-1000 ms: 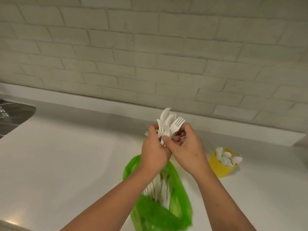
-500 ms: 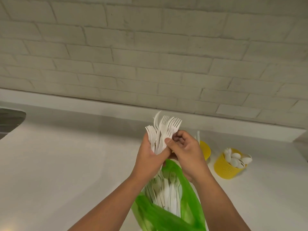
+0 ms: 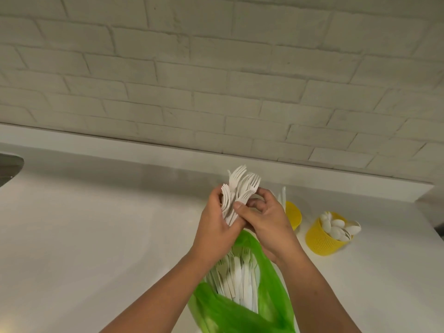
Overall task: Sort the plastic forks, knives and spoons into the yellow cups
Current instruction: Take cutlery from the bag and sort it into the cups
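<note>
Head view: nearest lies a green plastic bag [image 3: 240, 308], its mouth open toward the hands and full of white cutlery [image 3: 236, 272], probably left there as the stock to draw from. Just above it the left hand [image 3: 216, 227] is wrapped around a bundle of forks [image 3: 236, 193], tines up, while the right hand [image 3: 266, 217] pinches at the bundle with thumb and curled fingers, seemingly squaring it so it drops in as one. Behind the right hand stands a yellow cup [image 3: 294, 213] with a thin white piece upright in it; farther right, a second yellow cup [image 3: 322, 241] holds spoons [image 3: 338, 225]. All rests on a white countertop [image 3: 96, 236] backed by a pale brick wall [image 3: 216, 80]; a sink edge [image 3: 9, 164] shows far left.
</note>
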`<state>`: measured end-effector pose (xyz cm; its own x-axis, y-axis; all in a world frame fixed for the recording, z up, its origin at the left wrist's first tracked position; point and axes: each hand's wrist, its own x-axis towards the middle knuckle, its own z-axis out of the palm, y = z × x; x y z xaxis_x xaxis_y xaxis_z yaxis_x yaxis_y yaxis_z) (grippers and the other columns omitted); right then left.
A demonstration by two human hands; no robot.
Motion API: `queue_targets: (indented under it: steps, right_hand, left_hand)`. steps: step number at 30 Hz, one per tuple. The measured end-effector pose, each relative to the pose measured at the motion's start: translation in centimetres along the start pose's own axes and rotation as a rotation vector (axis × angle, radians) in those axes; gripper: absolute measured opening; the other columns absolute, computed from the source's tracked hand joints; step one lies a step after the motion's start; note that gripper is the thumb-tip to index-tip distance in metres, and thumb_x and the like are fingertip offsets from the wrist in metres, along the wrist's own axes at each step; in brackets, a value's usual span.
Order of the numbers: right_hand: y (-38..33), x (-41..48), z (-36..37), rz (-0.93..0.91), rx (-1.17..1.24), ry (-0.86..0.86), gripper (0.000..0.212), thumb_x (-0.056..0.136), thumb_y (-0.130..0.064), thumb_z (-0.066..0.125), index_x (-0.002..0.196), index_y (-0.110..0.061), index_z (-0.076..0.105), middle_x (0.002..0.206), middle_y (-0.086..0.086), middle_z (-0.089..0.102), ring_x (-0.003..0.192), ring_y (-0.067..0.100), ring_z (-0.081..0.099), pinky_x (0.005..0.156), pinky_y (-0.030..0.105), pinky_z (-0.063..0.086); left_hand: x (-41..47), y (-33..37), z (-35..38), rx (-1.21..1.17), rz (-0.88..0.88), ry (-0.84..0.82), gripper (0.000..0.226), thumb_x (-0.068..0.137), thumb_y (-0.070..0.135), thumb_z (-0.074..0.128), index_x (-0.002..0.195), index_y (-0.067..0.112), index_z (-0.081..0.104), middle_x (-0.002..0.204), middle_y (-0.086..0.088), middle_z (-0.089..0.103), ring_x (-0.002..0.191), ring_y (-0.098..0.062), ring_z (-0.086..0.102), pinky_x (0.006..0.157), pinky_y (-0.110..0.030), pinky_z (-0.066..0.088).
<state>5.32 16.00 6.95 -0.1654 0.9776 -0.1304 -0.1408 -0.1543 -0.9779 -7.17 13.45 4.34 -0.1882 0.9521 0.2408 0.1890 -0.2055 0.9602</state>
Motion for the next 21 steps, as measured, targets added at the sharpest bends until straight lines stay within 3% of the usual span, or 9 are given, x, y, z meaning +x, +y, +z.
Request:
queue_targets:
  steps: [5,8,13,16,19,21]
  right_hand:
    - [0.2,-0.2,0.0,0.000,-0.129,-0.119,0.036,0.088,0.001,0.075,0.121,-0.014,0.070,0.109,0.003,0.079,0.100,0.022,0.076,0.095,0.044,0.059]
    - [0.9,-0.2,0.2,0.022,-0.084,-0.109,0.033,0.090,0.003,0.072,0.119,-0.012,0.071,0.110,0.007,0.078,0.102,0.025,0.075,0.096,0.045,0.059]
    - [1.6,0.0,-0.3,0.067,0.021,-0.153,0.026,0.095,0.003,0.064,0.119,-0.007,0.071,0.112,0.017,0.076,0.106,0.034,0.073,0.087,0.039,0.059]
    - [1.6,0.1,-0.5,0.083,0.034,-0.181,0.025,0.097,-0.001,0.062,0.121,-0.005,0.069,0.115,0.018,0.075,0.111,0.035,0.071,0.096,0.046,0.057]
    - [1.6,0.2,-0.7,0.094,0.042,-0.190,0.027,0.098,-0.002,0.062,0.125,-0.003,0.067,0.118,0.021,0.074,0.114,0.038,0.069,0.102,0.052,0.053]
    - [1.5,0.3,-0.9,0.099,0.061,-0.190,0.027,0.098,-0.002,0.061,0.125,-0.001,0.066,0.119,0.022,0.073,0.114,0.038,0.069,0.100,0.049,0.055]
  left_hand:
    - [-0.6,-0.3,-0.6,0.091,0.025,-0.044,0.059,0.086,0.013,0.078,0.126,0.041,0.047,0.118,0.028,0.065,0.109,0.002,0.066,0.087,-0.017,0.053]
    - [-0.7,-0.9,-1.3,0.068,0.015,-0.065,0.062,0.085,0.014,0.081,0.133,0.034,0.047,0.122,0.021,0.067,0.115,-0.005,0.067,0.094,-0.030,0.056]
    - [-1.0,-1.0,-2.1,0.143,0.089,-0.147,0.066,0.086,0.015,0.077,0.141,0.029,0.042,0.125,0.014,0.064,0.115,-0.015,0.067,0.094,-0.037,0.056]
    - [-1.2,-1.1,-2.1,0.169,0.118,-0.151,0.058,0.093,0.017,0.064,0.145,0.023,0.041,0.129,0.011,0.063,0.117,-0.018,0.065,0.095,-0.045,0.056]
    - [-1.2,-1.0,-2.0,0.169,0.125,-0.105,0.043,0.101,0.022,0.054,0.143,0.028,0.046,0.128,0.012,0.065,0.118,-0.017,0.065,0.096,-0.042,0.055]
    - [-1.1,-1.1,-1.8,0.135,0.090,-0.053,0.036,0.104,0.016,0.052,0.137,0.030,0.052,0.123,0.012,0.068,0.115,-0.016,0.066,0.095,-0.041,0.056]
